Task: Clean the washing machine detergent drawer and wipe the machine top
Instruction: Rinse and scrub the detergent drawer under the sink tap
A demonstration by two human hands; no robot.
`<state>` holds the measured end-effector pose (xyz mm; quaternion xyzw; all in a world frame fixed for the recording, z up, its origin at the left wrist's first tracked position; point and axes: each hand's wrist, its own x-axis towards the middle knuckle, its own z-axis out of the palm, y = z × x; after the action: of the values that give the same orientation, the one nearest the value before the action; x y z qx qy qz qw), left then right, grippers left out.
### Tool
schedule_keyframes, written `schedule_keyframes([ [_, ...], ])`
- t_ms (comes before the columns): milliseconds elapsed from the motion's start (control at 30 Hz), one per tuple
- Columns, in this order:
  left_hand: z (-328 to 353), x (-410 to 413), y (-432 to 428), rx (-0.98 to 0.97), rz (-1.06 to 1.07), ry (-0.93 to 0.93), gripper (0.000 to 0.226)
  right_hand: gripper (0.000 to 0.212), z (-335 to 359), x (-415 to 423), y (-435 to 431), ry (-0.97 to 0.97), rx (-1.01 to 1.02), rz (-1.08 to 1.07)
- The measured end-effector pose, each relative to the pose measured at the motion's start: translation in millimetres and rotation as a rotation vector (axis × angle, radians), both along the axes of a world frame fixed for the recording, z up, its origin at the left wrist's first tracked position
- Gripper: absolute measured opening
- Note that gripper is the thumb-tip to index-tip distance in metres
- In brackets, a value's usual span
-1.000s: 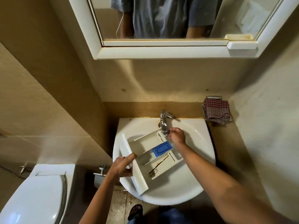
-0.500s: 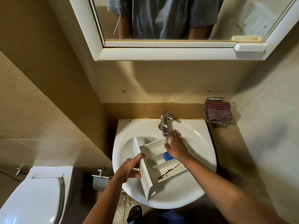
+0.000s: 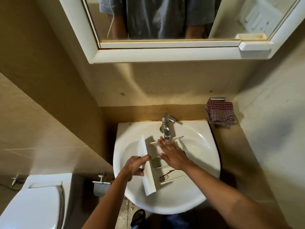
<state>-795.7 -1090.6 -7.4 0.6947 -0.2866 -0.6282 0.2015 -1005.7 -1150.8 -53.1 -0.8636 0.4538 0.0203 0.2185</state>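
Observation:
The white detergent drawer [image 3: 171,176] lies in the white sink [image 3: 203,184] under the steel tap [image 3: 166,128]. Its front panel [image 3: 147,172] faces left. A brown streak of residue runs across its near compartment. My left hand [image 3: 134,167] grips the front panel, thumb on top. My right hand [image 3: 173,154] lies flat and open across the drawer's middle compartments, fingertips just under the tap's spout, and hides the blue insert.
A red checked cloth [image 3: 221,113] sits on a metal holder on the wall right of the sink. A mirror cabinet [image 3: 165,53] hangs above. A toilet [image 3: 33,207] stands at lower left, with a paper holder [image 3: 100,184] beside it.
The drawer has turned so its front panel stands more upright on the left. My right hand went from the drawer's far corner to lying flat over the compartments, covering the blue insert.

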Motion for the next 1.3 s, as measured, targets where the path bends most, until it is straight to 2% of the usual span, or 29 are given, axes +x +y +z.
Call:
schedule_keyframes([
  [100,-3,3,1,0.0,0.009,0.02,0.046,0.084,-7,-18,6,-0.022,-0.034,-0.203],
  [200,-7,1,1,0.001,0.02,0.026,0.045,0.08,-5,4,17,-0.017,-0.003,-0.355],
  [267,-7,-2,0,-0.003,0.025,0.017,0.042,0.071,0,30,21,0.003,0.081,-0.423],
  [333,-8,-4,-2,0.003,0.022,0.014,0.046,0.068,4,47,22,-0.046,0.135,-0.386],
  [433,-8,0,-5,0.003,0.015,0.012,0.055,0.059,14,44,26,-0.117,0.144,-0.06],
  [500,-6,1,-5,-0.013,-0.001,0.011,0.054,0.045,18,28,22,-0.1,0.162,0.061],
  [567,-3,4,-5,-0.041,-0.019,0.021,0.049,0.039,18,7,12,-0.02,0.15,-0.042],
  [667,-1,9,-6,-0.046,-0.038,0.022,0.053,0.052,12,-4,-1,0.068,0.161,-0.314],
  [700,-1,9,-6,-0.044,-0.044,0.016,0.056,0.053,11,3,-1,0.083,0.177,-0.336],
  [767,-1,8,-6,-0.042,-0.044,0.012,0.06,0.05,13,28,-1,0.157,0.207,-0.298],
  [833,-1,4,-6,-0.046,-0.031,0.014,0.063,0.036,19,54,4,0.16,0.239,-0.204],
  [967,0,6,-5,-0.047,-0.014,0.024,0.058,0.022,28,49,16,-0.048,0.247,-0.062],
  [1033,2,11,-3,-0.054,-0.008,0.031,0.054,0.03,26,22,12,-0.026,0.162,-0.05],
  [1167,6,15,-4,-0.071,-0.003,0.018,0.052,0.057,19,-11,-4,0.105,0.067,-0.18],
  [1300,9,12,-4,-0.076,-0.028,-0.053,0.058,0.053,21,27,2,0.137,0.227,-0.235],
])
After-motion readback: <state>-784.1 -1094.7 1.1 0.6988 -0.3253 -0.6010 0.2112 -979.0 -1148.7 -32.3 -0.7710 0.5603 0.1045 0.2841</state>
